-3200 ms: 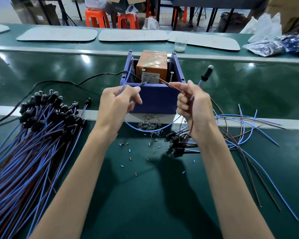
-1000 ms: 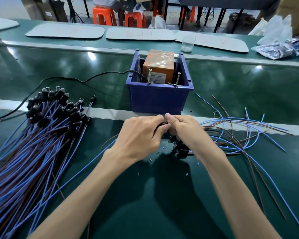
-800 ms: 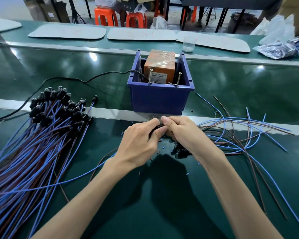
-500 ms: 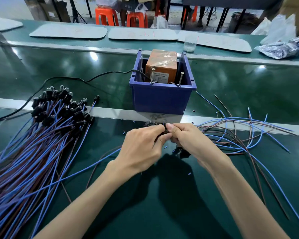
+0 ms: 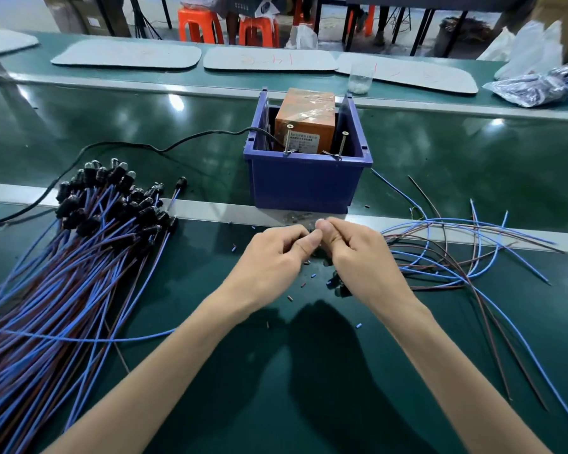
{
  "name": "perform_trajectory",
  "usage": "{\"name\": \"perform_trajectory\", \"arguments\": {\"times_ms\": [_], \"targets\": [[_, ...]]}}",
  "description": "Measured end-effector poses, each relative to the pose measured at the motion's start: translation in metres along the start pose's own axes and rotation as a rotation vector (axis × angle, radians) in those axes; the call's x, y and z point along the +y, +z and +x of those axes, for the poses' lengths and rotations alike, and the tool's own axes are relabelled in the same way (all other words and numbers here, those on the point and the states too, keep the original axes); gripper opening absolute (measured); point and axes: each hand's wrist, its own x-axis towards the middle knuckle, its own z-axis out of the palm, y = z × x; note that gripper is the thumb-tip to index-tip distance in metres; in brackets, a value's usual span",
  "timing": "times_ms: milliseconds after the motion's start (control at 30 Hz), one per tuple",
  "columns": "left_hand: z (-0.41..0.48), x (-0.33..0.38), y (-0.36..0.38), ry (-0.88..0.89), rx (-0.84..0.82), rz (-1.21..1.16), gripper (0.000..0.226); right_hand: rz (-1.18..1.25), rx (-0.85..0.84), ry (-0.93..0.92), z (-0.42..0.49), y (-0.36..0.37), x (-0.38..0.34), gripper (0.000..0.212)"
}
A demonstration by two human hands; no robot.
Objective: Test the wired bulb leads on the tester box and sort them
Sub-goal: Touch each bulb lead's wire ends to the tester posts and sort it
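– Both hands have dropped from the top of the box to the surface just in front of it, haven't they?

– Yes. The left hand (image 5: 276, 260) and the right hand (image 5: 358, 257) now meet thumb to thumb, fingers curled, pinching a small dark socket (image 5: 311, 228) between them. Most of it is hidden.

– Is any writing readable?

– A white label (image 5: 309, 144) sits on the orange block (image 5: 305, 119) inside the blue plastic box (image 5: 305, 185), but the print is too small to read. The red scrawl on the middle grey pad (image 5: 269, 59) across the way is no clearer.

– What about materials?

– Shiny tape wraps the block. Two threaded metal screws (image 5: 289, 139) stand upright at the box's near rim, apart from each other. A black cable (image 5: 145, 147) snakes out of the box to the left.

– And where are the leads?

– A thick bundle (image 5: 63, 273) of blue and brown wires tipped with black sockets fans out on the left. A looser tangle (image 5: 466, 244) of the same wires lies on the right, near the right wrist. Short chips of insulation (image 5: 304, 285) are scattered under the hands.

– And the surface?

– It is a glossy dark green belt (image 5: 309, 388), crossed by a dull metal strip (image 5: 210, 208) where the box's near edge rests. Beyond stand a clear cup (image 5: 360, 77), crinkled plastic bags (image 5: 532, 88) and orange stools (image 5: 200, 24).
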Motion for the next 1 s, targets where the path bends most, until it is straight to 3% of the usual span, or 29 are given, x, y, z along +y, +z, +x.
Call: {"name": "perform_trajectory", "arguments": {"times_ms": [67,167,267,467,700,833,933,1000], "targets": [[0.000,0.002,0.000,0.092,0.034,0.067,0.037,0.089,0.016,0.019,-0.002,0.000,-0.002,0.044],[-0.001,0.006,-0.003,0.135,-0.014,-0.031,0.035,0.315,-0.116,0.009,-0.005,-0.004,-0.004,0.044],[0.000,0.007,-0.012,0.101,-0.114,-0.116,0.034,0.182,-0.234,-0.093,-0.002,-0.012,-0.005,0.038],[0.005,0.004,-0.030,0.011,-0.351,0.014,0.025,0.016,-0.257,-0.171,-0.003,-0.014,0.001,0.037],[0.007,0.006,-0.030,0.062,-0.302,0.024,0.018,0.105,-0.249,-0.060,-0.006,-0.012,-0.001,0.044],[0.007,0.007,-0.028,0.161,-0.224,0.248,0.012,0.083,-0.252,-0.063,-0.006,-0.016,-0.004,0.041],[0.006,0.007,-0.028,0.245,-0.182,0.372,0.020,0.058,-0.249,-0.092,-0.005,-0.018,-0.005,0.040],[0.005,0.007,-0.029,0.291,-0.199,0.447,0.010,0.034,-0.239,-0.115,-0.005,-0.019,-0.004,0.038]]}}
